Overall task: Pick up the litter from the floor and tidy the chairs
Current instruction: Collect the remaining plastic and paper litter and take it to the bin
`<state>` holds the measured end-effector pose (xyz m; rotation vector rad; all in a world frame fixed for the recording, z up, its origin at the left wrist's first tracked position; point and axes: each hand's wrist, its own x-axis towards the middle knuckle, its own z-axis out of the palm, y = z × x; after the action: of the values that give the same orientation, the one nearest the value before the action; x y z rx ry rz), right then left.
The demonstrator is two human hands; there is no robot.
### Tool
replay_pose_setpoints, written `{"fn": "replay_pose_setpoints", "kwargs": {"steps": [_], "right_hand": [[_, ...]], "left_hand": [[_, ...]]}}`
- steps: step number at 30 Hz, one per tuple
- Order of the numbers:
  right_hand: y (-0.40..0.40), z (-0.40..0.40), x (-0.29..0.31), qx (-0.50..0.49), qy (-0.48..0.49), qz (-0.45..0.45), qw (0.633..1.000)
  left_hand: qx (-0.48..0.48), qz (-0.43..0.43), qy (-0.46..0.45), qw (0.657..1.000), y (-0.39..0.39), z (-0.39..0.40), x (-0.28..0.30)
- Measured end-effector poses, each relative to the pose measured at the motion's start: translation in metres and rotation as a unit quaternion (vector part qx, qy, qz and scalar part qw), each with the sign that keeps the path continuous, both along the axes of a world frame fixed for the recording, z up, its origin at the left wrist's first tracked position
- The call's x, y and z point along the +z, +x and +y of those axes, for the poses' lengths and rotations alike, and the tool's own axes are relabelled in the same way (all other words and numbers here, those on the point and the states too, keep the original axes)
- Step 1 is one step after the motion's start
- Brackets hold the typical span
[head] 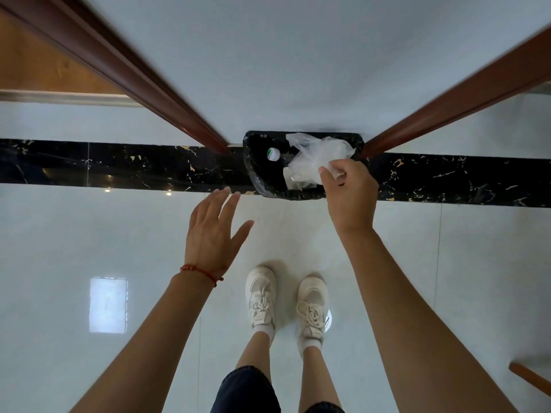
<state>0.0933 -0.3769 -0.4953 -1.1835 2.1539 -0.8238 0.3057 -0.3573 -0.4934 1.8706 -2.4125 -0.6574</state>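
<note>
A black bin [253,171] lined with a black bag stands on the floor against the white wall. My right hand [350,193] hovers over its right side and pinches a crumpled clear plastic bag [316,155] that hangs into the bin. Inside the bin lie a bottle with a white cap [273,154] and some pale litter [290,177]. My left hand [213,231] is held out flat with spread fingers, just left of the bin and above the floor, holding nothing.
Brown wooden door frames [155,84] [453,93] run down to the floor on either side of the bin. A black marble strip [119,165] crosses the pale tiled floor. My white shoes [286,299] stand below the bin. A wooden piece [530,380] shows at lower right.
</note>
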Motion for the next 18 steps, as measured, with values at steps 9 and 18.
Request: {"fn": "replay_pose_setpoints", "kwargs": {"steps": [9,18], "right_hand": [[-0.017,0.052,0.040,0.116,0.084,0.105,0.984],[-0.039,0.104,0.136,0.131,0.161,0.139,0.968]], "left_hand": [[-0.010,-0.009,-0.014,1.000,-0.011,-0.007,0.041],[-0.075,-0.012,-0.015,0.997,-0.028,0.015,0.137]]}}
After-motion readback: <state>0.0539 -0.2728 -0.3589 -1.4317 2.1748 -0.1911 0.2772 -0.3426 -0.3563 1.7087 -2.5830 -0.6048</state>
